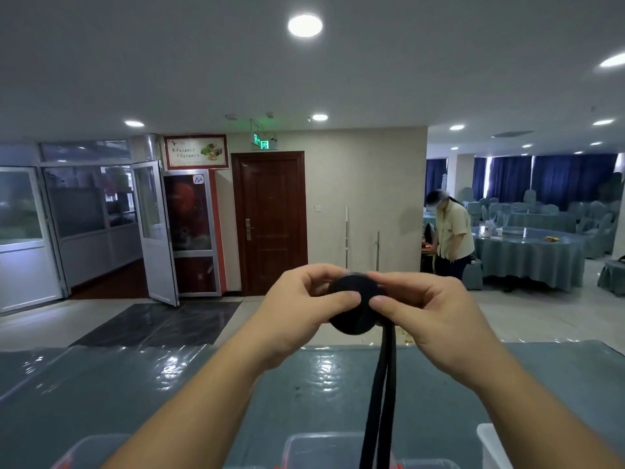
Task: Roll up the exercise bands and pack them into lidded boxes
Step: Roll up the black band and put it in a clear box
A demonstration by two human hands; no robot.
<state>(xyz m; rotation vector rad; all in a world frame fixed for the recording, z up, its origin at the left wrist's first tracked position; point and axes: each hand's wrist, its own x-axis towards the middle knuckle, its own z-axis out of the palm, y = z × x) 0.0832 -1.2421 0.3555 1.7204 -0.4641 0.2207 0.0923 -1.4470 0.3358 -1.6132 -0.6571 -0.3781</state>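
A black exercise band [355,316] is partly wound into a round roll held up in front of me, above the table. My left hand [304,309] pinches the roll's left side, thumb on its face. My right hand [426,309] grips its right side, thumb touching the roll. The unrolled tail of the band hangs straight down as two strands to the bottom edge of the view. A clear plastic box [321,448] stands on the table below, under the hanging tail.
The table [169,384] wears a blue-grey cloth under shiny plastic. Another clear box [88,450] sits bottom left and a white container [490,445] bottom right. A person [451,231] stands by a round table [531,255] far right.
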